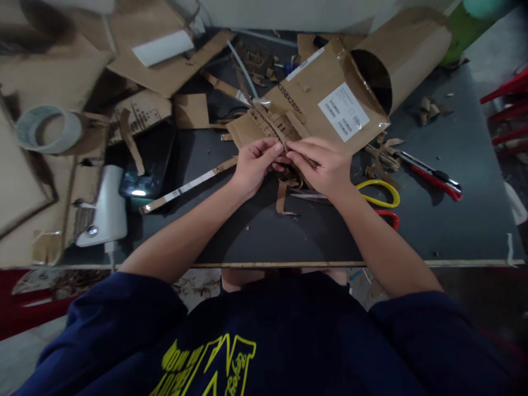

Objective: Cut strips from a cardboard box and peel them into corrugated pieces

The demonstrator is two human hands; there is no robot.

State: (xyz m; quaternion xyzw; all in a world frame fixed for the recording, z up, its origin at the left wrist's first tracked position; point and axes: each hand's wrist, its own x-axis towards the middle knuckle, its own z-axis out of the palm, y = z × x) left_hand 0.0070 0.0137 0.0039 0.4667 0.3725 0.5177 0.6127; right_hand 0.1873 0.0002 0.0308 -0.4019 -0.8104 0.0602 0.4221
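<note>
Both hands meet near the middle of the dark table, pinching a thin cardboard strip between thumbs and fingers. My left hand is closed on it from the left, and my right hand is closed on it from the right. Behind the fingers lies a flat cardboard piece with printed letters and a white barcode label. Torn cardboard scraps sit just below the hands. Beneath my right wrist, scissors with yellow and red handles are partly hidden.
A red box cutter lies to the right, near a large cardboard tube. To the left are a roll of tape, a white corded device, a black glossy slab and stacked cardboard. The table's front edge runs close to my body.
</note>
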